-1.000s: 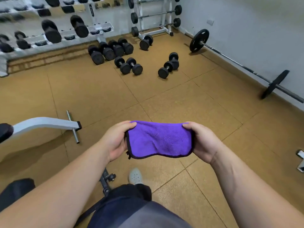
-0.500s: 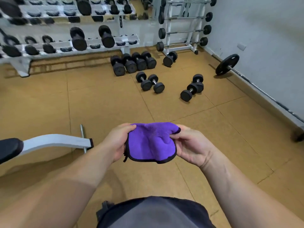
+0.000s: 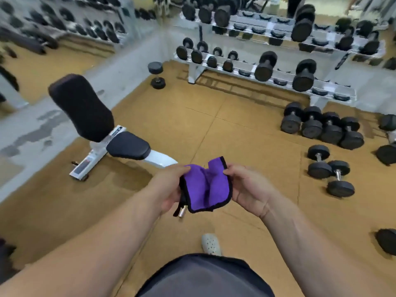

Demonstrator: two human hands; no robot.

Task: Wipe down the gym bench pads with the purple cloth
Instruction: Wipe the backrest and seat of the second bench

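The left forearm [image 3: 96, 239] and the right forearm [image 3: 310, 243], both bare, reach forward from the lower corners of the view and converge near its middle, held out in front of the body at about the same height. The left hand [image 3: 169, 187] grips the left side of the purple cloth [image 3: 205, 187], thumb laid over its top edge and fingers curled underneath (mostly hidden by the fabric). The right hand [image 3: 248, 189] pinches the cloth's upper right edge between thumb and fingertips, the heel of the palm facing the camera. The hands are close together, with the bunched cloth between them.
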